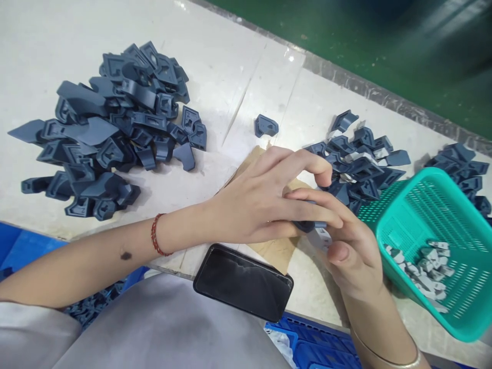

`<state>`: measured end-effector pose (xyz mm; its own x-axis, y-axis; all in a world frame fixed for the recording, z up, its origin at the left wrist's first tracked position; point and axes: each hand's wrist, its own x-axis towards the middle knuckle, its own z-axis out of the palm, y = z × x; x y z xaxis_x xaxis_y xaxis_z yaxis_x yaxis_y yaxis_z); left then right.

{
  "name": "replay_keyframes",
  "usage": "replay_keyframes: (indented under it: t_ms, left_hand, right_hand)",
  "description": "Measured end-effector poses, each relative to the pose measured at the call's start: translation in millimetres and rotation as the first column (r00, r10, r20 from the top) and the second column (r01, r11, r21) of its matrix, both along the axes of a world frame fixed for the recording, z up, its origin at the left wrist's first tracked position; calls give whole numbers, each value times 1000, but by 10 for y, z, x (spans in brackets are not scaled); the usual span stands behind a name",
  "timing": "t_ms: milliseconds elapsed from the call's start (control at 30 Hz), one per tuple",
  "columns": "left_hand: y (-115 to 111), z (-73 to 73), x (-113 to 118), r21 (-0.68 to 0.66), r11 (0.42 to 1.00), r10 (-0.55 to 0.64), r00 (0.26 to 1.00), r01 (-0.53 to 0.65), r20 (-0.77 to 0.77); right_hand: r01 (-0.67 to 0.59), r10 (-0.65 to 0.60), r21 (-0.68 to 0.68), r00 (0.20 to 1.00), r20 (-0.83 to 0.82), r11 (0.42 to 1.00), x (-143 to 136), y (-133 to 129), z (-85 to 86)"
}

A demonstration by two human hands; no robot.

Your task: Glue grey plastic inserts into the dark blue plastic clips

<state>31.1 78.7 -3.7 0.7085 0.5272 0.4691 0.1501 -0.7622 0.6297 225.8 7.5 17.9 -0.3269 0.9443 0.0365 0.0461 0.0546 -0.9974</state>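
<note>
My left hand (261, 200) reaches in from the left, its fingers bent over a dark blue-grey plastic part (304, 225). My right hand (355, 251) meets it from the right, fingers curled around the same part. A small white plastic piece (321, 238) shows against the dark part, near the right thumb. Fingers cover most of both pieces, so how they fit together is hidden. Beneath the hands lies a piece of brown cardboard (274, 251). One single dark part (266, 125) rests on the white table (215, 66) beyond the left hand.
A large heap of dark parts (126, 118) lies at the left. Dark parts mixed with white pieces (361, 159) lie right of the hands. A green basket (434, 179) holds several white pieces. A black phone (244, 282) sits by the front edge, above blue crates (319, 343).
</note>
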Motion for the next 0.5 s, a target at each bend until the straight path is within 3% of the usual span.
replay_keyframes:
  t_ms: [233, 500]
  left_hand:
    - [-3, -45, 19, 21, 999, 26, 1000, -25, -9]
    - [-12, 12, 22, 39, 999, 28, 1000, -27, -7]
  right_hand:
    - [27, -36, -120, 996, -77, 992, 8, -11, -29]
    - [29, -31, -57, 999, -43, 998, 17, 35, -37]
